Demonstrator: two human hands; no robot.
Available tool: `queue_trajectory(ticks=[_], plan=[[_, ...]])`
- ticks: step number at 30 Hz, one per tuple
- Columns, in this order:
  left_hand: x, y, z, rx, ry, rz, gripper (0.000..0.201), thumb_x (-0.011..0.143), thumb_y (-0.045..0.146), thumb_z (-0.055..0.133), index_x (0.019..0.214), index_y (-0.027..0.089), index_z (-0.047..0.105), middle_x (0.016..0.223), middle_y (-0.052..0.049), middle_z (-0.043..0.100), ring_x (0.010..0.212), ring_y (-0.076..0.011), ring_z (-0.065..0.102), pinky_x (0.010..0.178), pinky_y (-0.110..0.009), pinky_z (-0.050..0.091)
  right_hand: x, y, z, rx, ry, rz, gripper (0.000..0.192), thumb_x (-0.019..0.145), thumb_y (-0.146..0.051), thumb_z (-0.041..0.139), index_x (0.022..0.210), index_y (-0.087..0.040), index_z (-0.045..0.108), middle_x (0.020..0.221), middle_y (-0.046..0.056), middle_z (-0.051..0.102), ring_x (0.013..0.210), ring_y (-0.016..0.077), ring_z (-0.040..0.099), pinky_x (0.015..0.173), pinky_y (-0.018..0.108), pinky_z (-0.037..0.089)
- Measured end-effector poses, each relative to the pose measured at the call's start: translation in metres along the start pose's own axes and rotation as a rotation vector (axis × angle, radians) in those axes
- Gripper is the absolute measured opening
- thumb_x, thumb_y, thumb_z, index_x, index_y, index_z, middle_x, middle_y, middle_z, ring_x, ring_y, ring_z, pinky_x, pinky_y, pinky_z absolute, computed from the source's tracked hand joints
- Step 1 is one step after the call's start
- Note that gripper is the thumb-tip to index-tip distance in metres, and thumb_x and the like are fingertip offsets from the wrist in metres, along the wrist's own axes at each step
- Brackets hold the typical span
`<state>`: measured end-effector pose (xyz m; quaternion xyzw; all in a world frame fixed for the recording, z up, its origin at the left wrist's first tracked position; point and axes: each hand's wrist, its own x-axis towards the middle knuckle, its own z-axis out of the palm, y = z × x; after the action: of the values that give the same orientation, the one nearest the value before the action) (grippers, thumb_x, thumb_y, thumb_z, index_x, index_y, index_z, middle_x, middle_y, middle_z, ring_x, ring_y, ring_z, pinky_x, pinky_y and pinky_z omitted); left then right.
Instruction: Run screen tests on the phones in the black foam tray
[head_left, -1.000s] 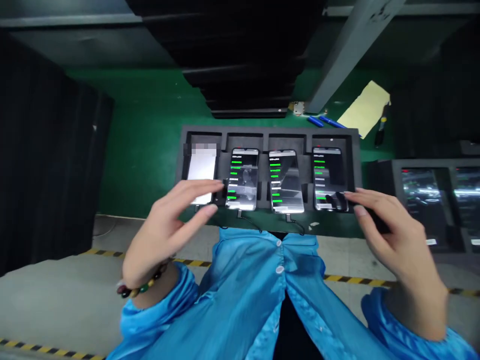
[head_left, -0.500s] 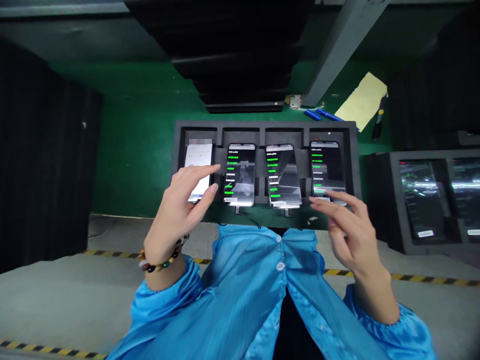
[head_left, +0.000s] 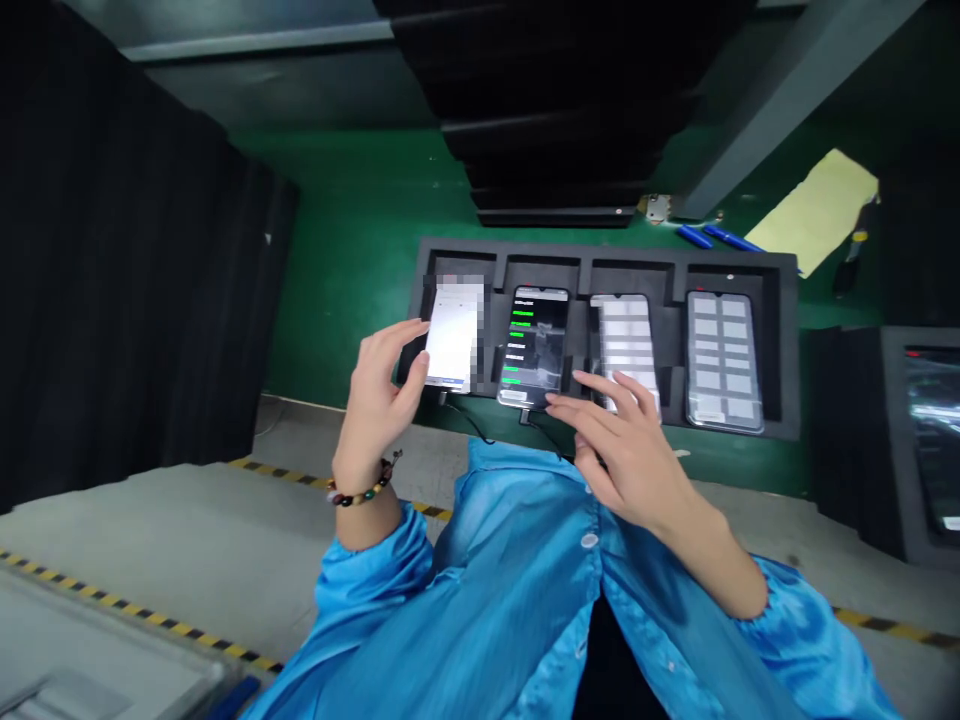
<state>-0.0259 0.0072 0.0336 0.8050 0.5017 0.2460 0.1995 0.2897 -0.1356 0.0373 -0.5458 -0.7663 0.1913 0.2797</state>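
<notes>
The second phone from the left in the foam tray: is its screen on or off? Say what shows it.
On. The second phone sits in the foam tray with bright green bars lit on its dark screen.

A green bench [head_left: 352, 250] carries a black foam tray [head_left: 780, 300], blue pens [head_left: 712, 238] and yellow paper [head_left: 817, 210].

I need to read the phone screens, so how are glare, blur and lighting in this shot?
Head view: dim surroundings, with the screens the brightest spots. The leftmost phone is pixelated at the top and washed out. The second phone shows reflections over its green bars. The right hand covers part of the third phone. Straight edges bow towards the frame edges.
</notes>
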Motion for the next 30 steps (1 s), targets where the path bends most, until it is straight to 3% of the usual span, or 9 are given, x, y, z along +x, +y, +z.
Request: queue_trajectory(ticks=[7,11,16,24,28,30], plan=[[-0.013,-0.01,0.001,-0.006,-0.054,-0.048,0.044,0.108,0.046,0.063,0.15,0.033,0.063,0.163,-0.008,0.058,0.154,-0.0317,0.052,0.129,-0.055,0.043,0.003,-0.003,0.0,-0.035,0.015,0.005,0.039,0.104,-0.015,0.051,0.136,-0.023,0.07,0.143,-0.001,0.077,0.152,0.0294,0.053,0.131,0.053,0.027],[-0.013,-0.008,0.009,0.016,-0.082,-0.046,0.059,0.103,0.05,0.071,0.157,0.033,0.056,0.168,-0.01,0.051,0.156,-0.0351,0.046,0.13,-0.058,0.042,0.004,-0.004,0.002,-0.01,-0.018,0.029,0.036,0.105,-0.016,0.052,0.136,-0.023,0.07,0.141,0.0,0.078,0.153,0.0289,0.053,0.132,0.054,0.026],[-0.012,-0.012,0.015,0.011,-0.081,-0.041,0.065,0.103,0.051,0.071,0.162,0.032,0.05,0.17,-0.012,0.049,0.158,-0.0367,0.044,0.132,-0.062,0.037,-0.002,0.005,-0.01,0.029,-0.003,0.052,0.039,0.109,-0.018,0.049,0.143,-0.027,0.065,0.147,0.001,0.074,0.154,0.0295,0.051,0.13,0.057,0.027],[-0.011,-0.013,0.017,-0.012,-0.086,-0.055,0.07,0.103,0.056,0.07,0.165,0.033,0.047,0.174,-0.013,0.041,0.164,-0.0365,0.037,0.136,-0.062,0.034,-0.021,0.034,-0.043,-0.022,0.295,0.201,0.036,0.111,-0.025,0.051,0.139,-0.031,0.073,0.143,0.006,0.077,0.153,0.0337,0.055,0.126,0.059,0.04],[-0.004,-0.021,0.022,-0.102,-0.028,-0.108,0.063,0.108,0.054,0.062,0.165,0.032,0.047,0.177,-0.013,0.038,0.169,-0.0334,0.033,0.138,-0.058,0.033,-0.045,0.083,-0.049,-0.087,0.601,0.381,0.037,0.108,-0.038,0.058,0.136,-0.031,0.08,0.145,0.009,0.076,0.155,0.0376,0.054,0.127,0.061,0.039],[0.002,-0.028,0.026,-0.132,-0.03,-0.121,0.063,0.108,0.056,0.06,0.164,0.03,0.048,0.176,-0.014,0.041,0.169,-0.0328,0.034,0.138,-0.058,0.032,-0.058,0.112,-0.049,-0.083,0.672,0.499,0.038,0.105,-0.04,0.06,0.136,-0.031,0.082,0.146,0.011,0.075,0.153,0.038,0.056,0.124,0.061,0.04]])
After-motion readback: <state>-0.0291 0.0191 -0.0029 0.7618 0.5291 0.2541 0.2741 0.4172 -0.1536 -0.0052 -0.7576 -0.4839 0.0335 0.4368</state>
